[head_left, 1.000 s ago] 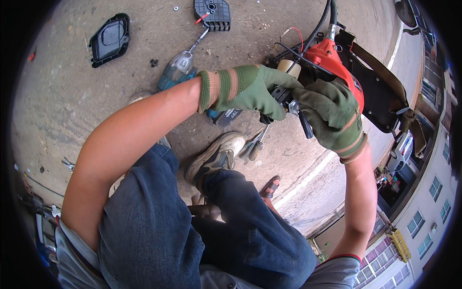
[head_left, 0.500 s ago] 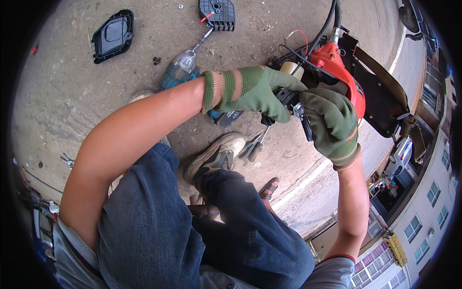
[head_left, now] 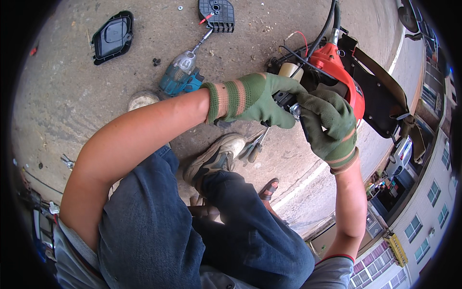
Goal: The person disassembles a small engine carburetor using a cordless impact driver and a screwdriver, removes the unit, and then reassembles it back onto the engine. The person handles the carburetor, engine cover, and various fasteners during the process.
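Both of my hands wear green knit gloves with tan stripes and meet beside a small engine with a red housing. My left hand is closed, thumb and fingers round a small black block-shaped part. A small silver metal piece sits at that part's right end. Bent fingers of my right hand close on the metal piece from the right, hiding much of it. Just beyond the hands is a cream-coloured rounded part of the engine, with black cables and a thin red wire around it.
A teal cordless impact driver lies on the concrete, its long socket pointing at a black slotted cover. Another black cover lies farther left. Screwdrivers rest near my shoe. A black backpack frame with straps adjoins the engine.
My right hand's fingers have shifted and curled further over the metal piece, so its black lever end is now mostly covered. The left hand has moved slightly, still holding the black part.
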Demonstrator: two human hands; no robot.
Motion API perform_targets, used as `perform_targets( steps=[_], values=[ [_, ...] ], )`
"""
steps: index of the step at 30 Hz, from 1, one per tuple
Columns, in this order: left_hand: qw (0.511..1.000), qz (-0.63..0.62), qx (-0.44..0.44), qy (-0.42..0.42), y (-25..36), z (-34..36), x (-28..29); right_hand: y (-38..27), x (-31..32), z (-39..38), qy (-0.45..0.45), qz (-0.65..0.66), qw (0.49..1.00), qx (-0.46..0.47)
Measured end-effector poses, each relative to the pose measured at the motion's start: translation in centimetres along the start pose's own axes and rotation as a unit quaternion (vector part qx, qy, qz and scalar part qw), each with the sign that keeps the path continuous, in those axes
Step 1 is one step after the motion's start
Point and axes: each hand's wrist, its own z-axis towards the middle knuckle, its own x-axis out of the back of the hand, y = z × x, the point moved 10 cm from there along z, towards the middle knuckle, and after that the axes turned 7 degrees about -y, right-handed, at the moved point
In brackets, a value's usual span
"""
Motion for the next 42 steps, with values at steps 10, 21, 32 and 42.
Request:
perform_targets(
  steps=[10,21,32,42],
  values=[
    [0.999,-0.024,-0.014,0.018,-0.2,0.0,0.4,-0.4,0.5,0.0,0.042,0.035,0.998,-0.022],
    [1.0,0.012,0.023,0.015,-1.0,-0.1,0.2,1.8,-0.7,-0.8,0.009,0.129,0.983,-0.131],
    [1.0,0.013,-0.014,0.01,0.0,-0.1,0.1,-0.8,1.7,-1.1,0.012,0.03,0.997,-0.074],
    [0.998,-0.054,-0.004,-0.016,0.3,-0.2,-0.3,-2.1,-0.3,-0.1,-0.073,-0.128,0.989,0.014]
  ],
)
